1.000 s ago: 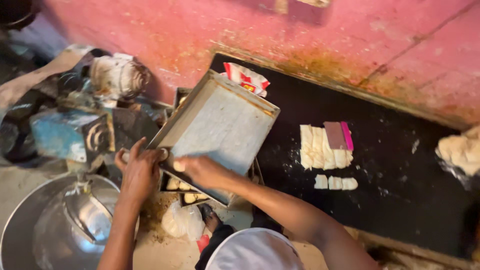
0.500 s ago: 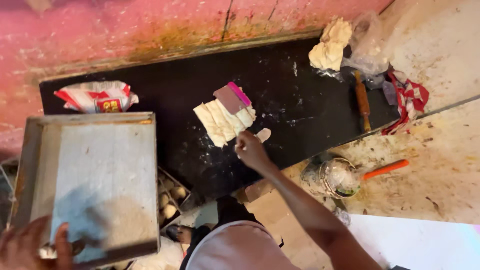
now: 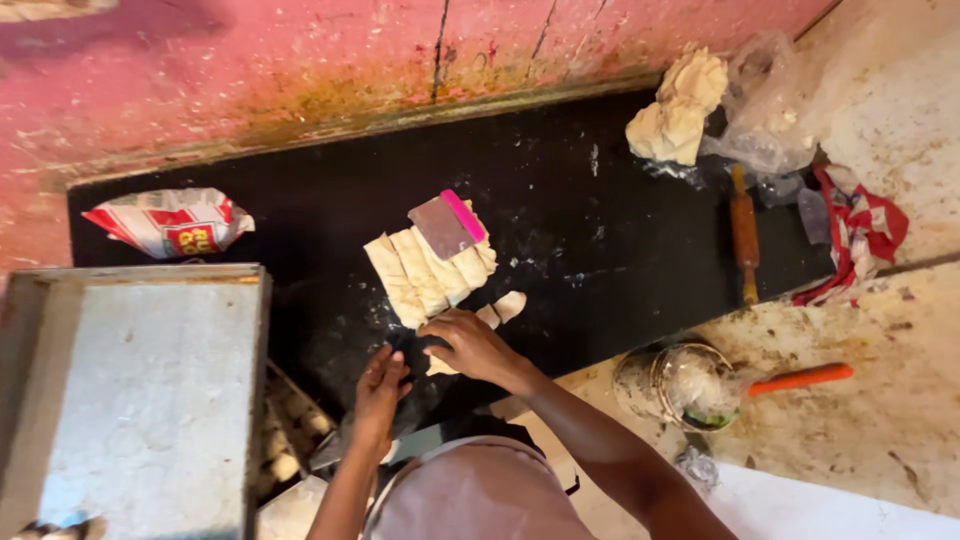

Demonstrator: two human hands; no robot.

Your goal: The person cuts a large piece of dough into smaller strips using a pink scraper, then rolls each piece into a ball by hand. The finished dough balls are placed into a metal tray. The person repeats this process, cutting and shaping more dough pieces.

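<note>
A slab of pale dough (image 3: 425, 272), scored into strips, lies on the black board (image 3: 600, 240). A flat scraper with a pink edge (image 3: 447, 225) rests on top of it. A few small cut dough pieces (image 3: 505, 305) sit just below the slab. My right hand (image 3: 470, 345) lies over these pieces, fingers curled on one near the board's front edge. My left hand (image 3: 380, 385) is right beside it, fingertips on the board, with nothing visible in it.
A large metal tray (image 3: 140, 400) fills the lower left, over a box of small pale lumps (image 3: 285, 440). A red and white bag (image 3: 170, 222), a dough lump (image 3: 675, 110), a rolling pin (image 3: 745, 235), a red cloth (image 3: 860, 230), a jar (image 3: 685, 385) and an orange-handled tool (image 3: 800, 378) lie around.
My left hand has let go of the tray and come to the board beside my right hand. The right hand has dropped from the slab onto the small cut pieces.
</note>
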